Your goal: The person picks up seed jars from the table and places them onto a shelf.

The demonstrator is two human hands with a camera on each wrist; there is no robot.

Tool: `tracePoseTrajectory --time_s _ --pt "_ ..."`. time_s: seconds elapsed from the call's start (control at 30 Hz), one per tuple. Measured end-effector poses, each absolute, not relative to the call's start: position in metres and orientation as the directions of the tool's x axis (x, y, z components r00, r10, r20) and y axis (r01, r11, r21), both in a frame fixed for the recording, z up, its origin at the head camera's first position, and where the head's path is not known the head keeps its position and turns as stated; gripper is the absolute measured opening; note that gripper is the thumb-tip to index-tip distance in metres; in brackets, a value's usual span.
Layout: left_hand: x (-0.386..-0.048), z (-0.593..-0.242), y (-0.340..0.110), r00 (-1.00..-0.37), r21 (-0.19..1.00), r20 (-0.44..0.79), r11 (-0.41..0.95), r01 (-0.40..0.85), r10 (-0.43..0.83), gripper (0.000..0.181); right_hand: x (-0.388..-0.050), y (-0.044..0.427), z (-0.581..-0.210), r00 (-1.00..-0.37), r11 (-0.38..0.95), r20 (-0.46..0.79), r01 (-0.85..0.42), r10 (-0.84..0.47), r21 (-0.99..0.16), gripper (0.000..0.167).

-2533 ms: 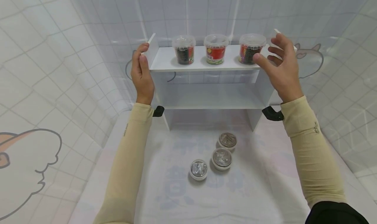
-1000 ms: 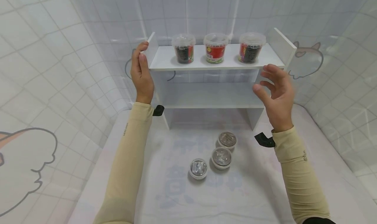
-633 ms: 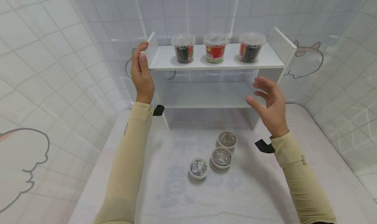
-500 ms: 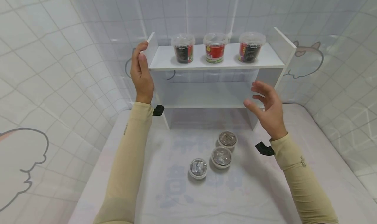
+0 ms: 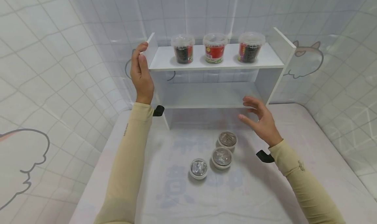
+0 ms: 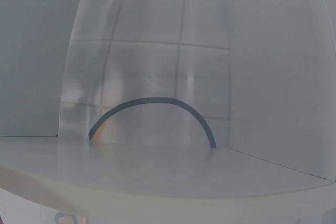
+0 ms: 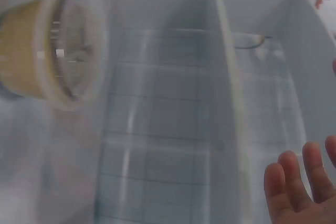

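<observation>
My left hand (image 5: 142,75) holds the front edge of the left side panel of a white shelf unit (image 5: 216,68). My right hand (image 5: 260,121) hangs in the air before the unit's lower right side, fingers apart and slightly bent, holding nothing. Nearest to it is a small round lidded tub (image 5: 227,139) on the white cloth, with a second tub (image 5: 222,158) touching it and a third tub (image 5: 198,168) further left. In the right wrist view, one tub (image 7: 23,45) shows a tan side and clear lid.
Three clear-lidded plastic cups with red and black labels, left (image 5: 183,50), middle (image 5: 215,50) and right (image 5: 251,49), stand in a row on the top shelf. The unit's middle shelf (image 5: 210,96) lies below. Tile-patterned sheeting (image 5: 53,70) surrounds the work area.
My right hand has left the area beside the top shelf's right cup and moved down and left, towards the tubs. The left hand has stayed on the side panel.
</observation>
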State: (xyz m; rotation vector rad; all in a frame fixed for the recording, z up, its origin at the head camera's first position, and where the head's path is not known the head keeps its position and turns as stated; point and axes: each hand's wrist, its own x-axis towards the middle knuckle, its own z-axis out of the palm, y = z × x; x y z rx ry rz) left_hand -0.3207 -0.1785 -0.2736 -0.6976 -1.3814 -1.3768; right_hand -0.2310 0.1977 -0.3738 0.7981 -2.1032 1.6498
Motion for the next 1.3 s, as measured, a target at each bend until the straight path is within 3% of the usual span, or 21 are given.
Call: tracePoseTrajectory --time_s 0.4,0.67,0.93,1.3 --pt "-0.322 -0.275 -0.178 -0.31 0.356 0.917 0.163 0.92 -0.252 0.032 -0.227 0.201 -0.401 -0.801 0.198 0.483 -0.569 -0.354 -0.798 0.065" --pt "-0.322 -0.274 -0.178 -0.313 0.36 0.915 0.167 0.918 -0.254 0.032 -0.235 0.205 -0.43 -0.826 0.233 0.349 -0.482 -0.442 -0.845 0.07" --pt "-0.321 -0.273 -0.177 -0.315 0.359 0.916 0.16 0.919 -0.249 0.032 -0.247 0.217 -0.478 -0.836 0.27 0.244 -0.413 -0.492 -0.87 0.076" --pt "-0.322 -0.274 -0.178 -0.324 0.37 0.913 0.17 0.913 -0.25 0.032 -0.246 0.217 -0.499 -0.851 0.293 0.157 -0.337 -0.501 -0.895 0.081"
